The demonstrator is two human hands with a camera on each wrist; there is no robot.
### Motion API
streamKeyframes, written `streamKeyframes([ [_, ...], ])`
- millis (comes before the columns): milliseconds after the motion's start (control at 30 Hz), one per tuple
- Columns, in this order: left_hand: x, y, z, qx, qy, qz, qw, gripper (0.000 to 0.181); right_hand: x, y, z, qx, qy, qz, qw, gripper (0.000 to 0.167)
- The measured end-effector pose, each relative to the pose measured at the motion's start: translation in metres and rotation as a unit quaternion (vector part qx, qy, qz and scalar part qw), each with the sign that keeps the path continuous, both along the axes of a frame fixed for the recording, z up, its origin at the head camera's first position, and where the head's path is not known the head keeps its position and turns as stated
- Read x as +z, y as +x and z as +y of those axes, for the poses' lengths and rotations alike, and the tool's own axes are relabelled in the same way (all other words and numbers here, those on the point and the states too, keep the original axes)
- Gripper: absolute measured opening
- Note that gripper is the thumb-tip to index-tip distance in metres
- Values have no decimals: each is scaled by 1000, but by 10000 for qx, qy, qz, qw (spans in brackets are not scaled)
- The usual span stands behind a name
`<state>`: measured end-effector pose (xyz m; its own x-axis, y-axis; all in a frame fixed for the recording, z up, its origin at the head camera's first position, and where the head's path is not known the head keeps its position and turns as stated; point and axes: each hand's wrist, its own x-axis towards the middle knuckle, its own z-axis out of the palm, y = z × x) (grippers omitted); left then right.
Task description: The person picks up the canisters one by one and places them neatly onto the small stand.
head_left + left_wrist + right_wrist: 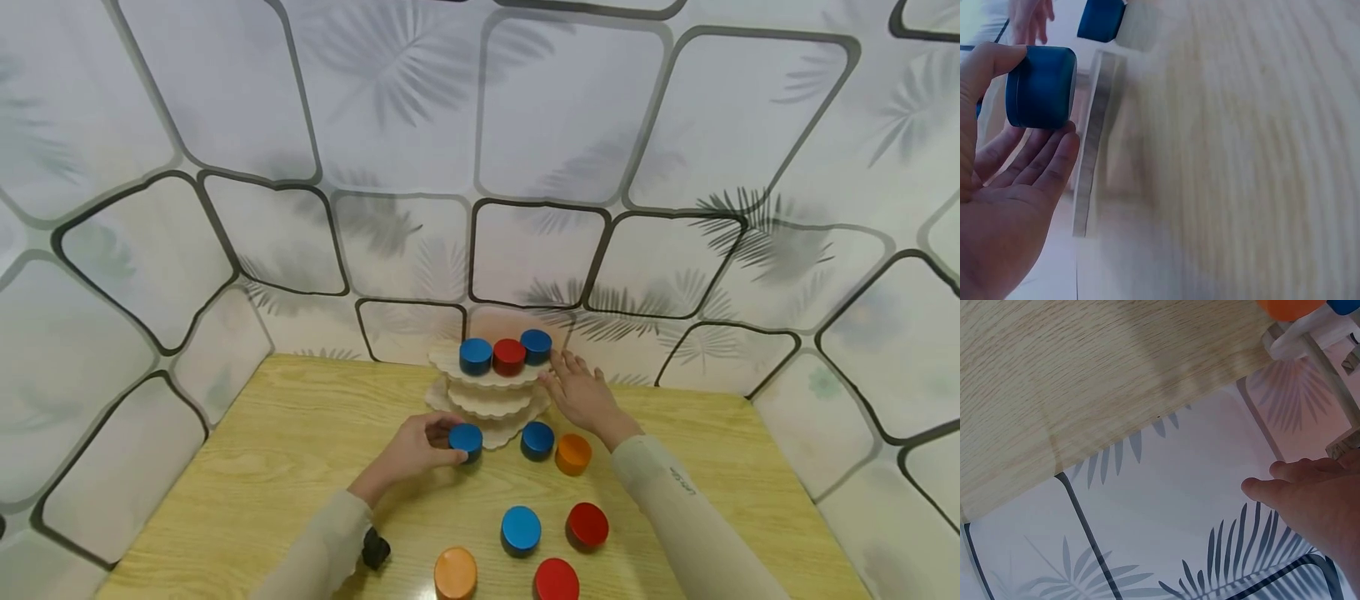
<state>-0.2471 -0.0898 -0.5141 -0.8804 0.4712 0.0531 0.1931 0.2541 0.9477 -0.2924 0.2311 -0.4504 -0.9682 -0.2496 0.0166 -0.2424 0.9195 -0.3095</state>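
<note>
From where I stand, it all hangs on how the blue tin (pixel 466 442) in the left hand (pixel 420 446) lies against the stand (pixel 487 402). The tin is at the front of the scalloped lowest tier (pixel 498 435), left of its middle, with the upper tiers rising behind it and to the right. The left hand pinches it between thumb and fingers, reaching in from the left, and is clearly the nearer hand. So squat a tin has hardly a long axis; it looks upright, flat face up.

The right hand (pixel 581 396) is over by the right end of the top tier (pixel 498 382), fingers stretched out, gripping nothing that I can see. Its fingertips are close to the rear blue tin (pixel 536 347), but whether they touch that or the wood, I can't tell.

The held tin's underside is hidden, so I can't say if it meets the tier or the bench (pixel 315 450). Toward me, a red tin (pixel 556 577) and an orange tin (pixel 455 572) are cut off, and a black lump (pixel 375 548) by the left sleeve (pixel 326 537) is hard to make out.
</note>
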Motion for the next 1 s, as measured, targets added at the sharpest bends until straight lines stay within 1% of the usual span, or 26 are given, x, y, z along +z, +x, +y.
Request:
streamKeyframes([
  [133, 4, -3, -9, 108, -2, 108, 9999, 49, 1, 0, 1, -5, 20, -20, 10000, 70],
  [300, 9, -5, -20, 241, 95, 115, 9996, 50, 1, -1, 1, -2, 32, -40, 10000, 71],
  [367, 11, -6, -25, 357, 181, 101, 9991, 51, 0, -2, 1, 6, 18, -56, 10000, 71],
  [500, 16, -8, -32, 614, 194, 204, 9977, 52, -2, -2, 1, 13, -6, -86, 10000, 72],
  [567, 19, -9, -35, 712, 175, 229, 9970, 53, -2, -3, 1, 13, -17, -87, 10000, 72],
  [800, 29, -14, -41, 869, 205, 258, 9957, 54, -3, -3, 2, 1, 2, -42, 10000, 72],
  [1000, 39, -18, -41, 1185, 253, 329, 9921, 55, -2, -4, 1, 7, -15, -82, 10000, 72],
])
